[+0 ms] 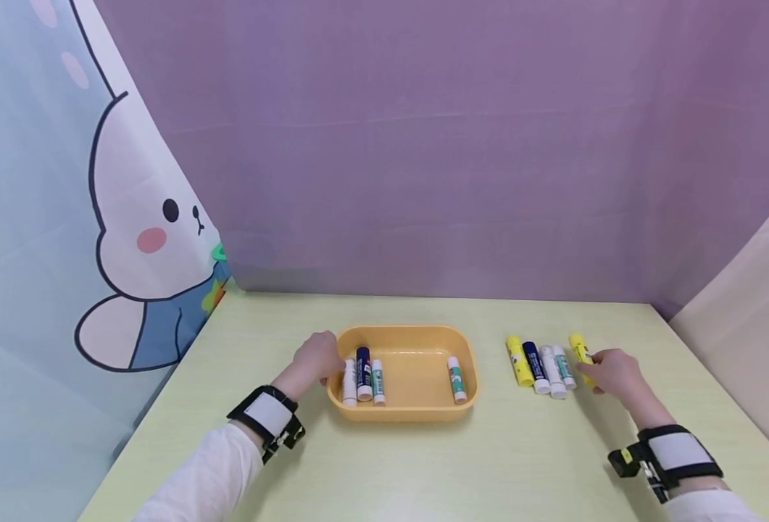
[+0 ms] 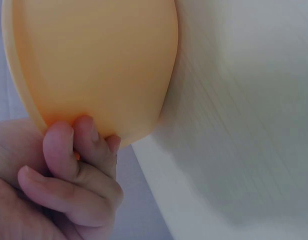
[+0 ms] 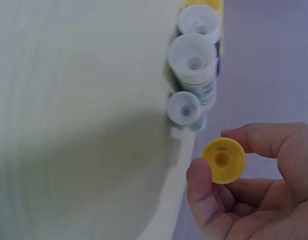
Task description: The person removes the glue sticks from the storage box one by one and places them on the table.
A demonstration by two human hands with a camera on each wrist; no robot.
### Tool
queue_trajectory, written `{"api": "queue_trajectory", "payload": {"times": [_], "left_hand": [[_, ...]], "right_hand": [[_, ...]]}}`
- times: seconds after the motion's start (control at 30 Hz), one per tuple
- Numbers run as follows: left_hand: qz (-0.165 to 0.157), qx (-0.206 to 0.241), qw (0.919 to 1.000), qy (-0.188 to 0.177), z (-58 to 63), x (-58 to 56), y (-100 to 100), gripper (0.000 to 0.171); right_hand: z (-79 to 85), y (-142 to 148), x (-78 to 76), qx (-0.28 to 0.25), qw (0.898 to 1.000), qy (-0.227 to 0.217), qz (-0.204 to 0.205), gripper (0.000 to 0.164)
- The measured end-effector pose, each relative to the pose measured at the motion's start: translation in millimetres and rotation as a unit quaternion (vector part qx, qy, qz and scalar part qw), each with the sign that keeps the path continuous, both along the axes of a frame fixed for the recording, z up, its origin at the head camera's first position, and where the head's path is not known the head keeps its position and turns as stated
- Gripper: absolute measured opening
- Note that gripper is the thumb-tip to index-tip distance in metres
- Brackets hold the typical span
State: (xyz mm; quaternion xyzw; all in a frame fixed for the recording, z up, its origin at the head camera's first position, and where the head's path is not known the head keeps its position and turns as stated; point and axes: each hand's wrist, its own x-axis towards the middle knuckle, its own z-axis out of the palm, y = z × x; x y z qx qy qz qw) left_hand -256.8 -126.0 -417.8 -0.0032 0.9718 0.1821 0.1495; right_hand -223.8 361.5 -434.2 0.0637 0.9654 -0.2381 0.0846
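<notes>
Gently: my right hand [image 1: 619,373] pinches yellow stick [image 1: 580,348], best held clear of teal-white stick [image 1: 563,367] just left; my left hand [image 1: 319,356] grips tray [image 1: 405,414].

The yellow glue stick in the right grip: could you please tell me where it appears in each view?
Head: the yellow glue stick is right of centre, the rightmost of the sticks, in the right grip.
Left wrist: not in the picture.
Right wrist: right of and below centre, its round end facing the camera.
Shared landmark: the pale table, which shows in all three views.
</notes>
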Motion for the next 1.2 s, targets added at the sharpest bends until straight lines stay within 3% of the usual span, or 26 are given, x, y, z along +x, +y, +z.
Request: {"api": "queue_trajectory", "payload": {"times": [0.57,1.2], "left_hand": [[0.002,-0.003,1.0,0.001,3.5,-0.2,2,0.021],[0.002,-0.003,1.0,-0.002,-2.3,-1.1,1,0.021]], "right_hand": [[-13.0,-3,-1.2,-0.009,1.0,-0.013,-0.013,0.052],[-15.5,-3,0.3,-0.019,0.999,-0.028,-0.021,0.056]]}}
